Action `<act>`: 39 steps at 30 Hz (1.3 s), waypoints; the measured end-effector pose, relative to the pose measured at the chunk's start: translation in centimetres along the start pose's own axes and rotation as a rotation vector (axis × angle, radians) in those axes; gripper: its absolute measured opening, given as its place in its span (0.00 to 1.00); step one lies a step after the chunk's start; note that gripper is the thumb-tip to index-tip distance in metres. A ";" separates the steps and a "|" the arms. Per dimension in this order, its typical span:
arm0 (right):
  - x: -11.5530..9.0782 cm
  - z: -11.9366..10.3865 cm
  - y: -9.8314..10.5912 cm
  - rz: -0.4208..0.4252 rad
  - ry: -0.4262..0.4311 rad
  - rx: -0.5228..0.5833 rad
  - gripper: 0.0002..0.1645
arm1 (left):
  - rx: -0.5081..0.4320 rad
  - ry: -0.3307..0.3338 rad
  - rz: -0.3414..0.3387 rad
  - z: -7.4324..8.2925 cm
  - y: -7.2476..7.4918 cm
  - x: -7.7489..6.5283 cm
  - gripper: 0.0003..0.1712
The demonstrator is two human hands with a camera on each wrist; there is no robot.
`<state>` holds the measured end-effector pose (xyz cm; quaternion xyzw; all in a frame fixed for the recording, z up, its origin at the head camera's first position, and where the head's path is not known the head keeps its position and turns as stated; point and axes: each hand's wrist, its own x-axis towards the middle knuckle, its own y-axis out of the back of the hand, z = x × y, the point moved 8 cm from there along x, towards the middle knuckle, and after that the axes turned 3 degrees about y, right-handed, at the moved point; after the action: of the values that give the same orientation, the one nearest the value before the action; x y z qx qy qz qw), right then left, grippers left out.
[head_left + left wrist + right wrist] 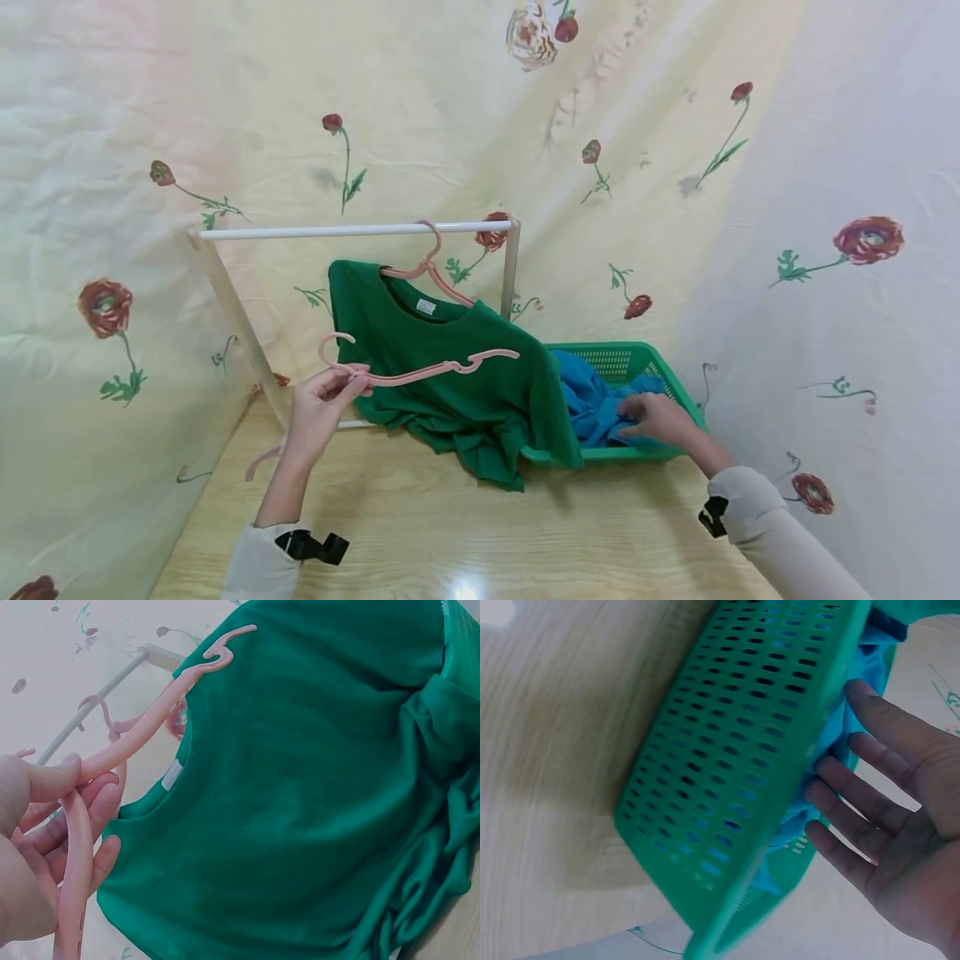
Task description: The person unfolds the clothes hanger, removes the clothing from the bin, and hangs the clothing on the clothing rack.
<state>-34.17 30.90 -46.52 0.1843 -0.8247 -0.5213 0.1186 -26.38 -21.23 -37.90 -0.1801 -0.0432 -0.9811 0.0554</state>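
Observation:
In the head view my left hand [322, 408] pinches a pink clothes hanger [420, 377] near its hook, holding it in front of a green T-shirt [465, 358]. The left wrist view shows the thumb and fingers around the hanger [139, 735]. The shirt is on another pink hanger [448, 289], hooked over a white rail, and its lower side drapes over the basket. My right hand [662, 418] reaches over a green basket [678, 396] at blue cloth [585, 396]. Its fingers [866, 791] are spread and loosely extended at the cloth; firm contact cannot be told.
The white-railed rack [315, 232] stands at the back left of the wooden table [420, 533]. A pink hanger end [261, 463] shows by its left foot, partly behind my left wrist. Flower-printed fabric [420, 108] hangs behind and at both sides.

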 end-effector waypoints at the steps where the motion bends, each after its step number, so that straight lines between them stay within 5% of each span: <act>1: -0.1 0.2 -0.2 0.004 -0.007 -0.011 0.22 | 0.000 -0.001 -0.001 0.0 0.0 0.0 0.13; 13: -0.7 0.5 -0.7 0.013 -0.027 -0.098 0.26 | -0.004 -0.040 -0.049 0.8 -0.8 -0.3 0.11; 21: -0.8 0.8 -0.7 -0.011 -0.066 -0.118 0.07 | 0.002 -0.077 -0.102 1.5 -2.2 -0.4 0.10; 27: -1.4 1.3 -0.7 0.023 -0.049 -0.094 0.28 | -0.023 -0.101 -0.140 1.8 -3.5 -0.4 0.10; 34: -1.6 2.1 0.5 0.073 -0.021 -0.023 0.08 | -0.019 -0.086 -0.145 1.3 -4.5 -0.2 0.10; 39: -1.2 2.7 1.6 0.117 -0.063 0.104 0.03 | -0.035 -0.097 -0.167 1.1 -5.1 -0.2 0.10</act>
<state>-34.40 34.27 -46.27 0.1253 -0.8633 -0.4757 0.1129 -26.43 -16.01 -37.32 -0.2238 -0.0435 -0.9731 -0.0321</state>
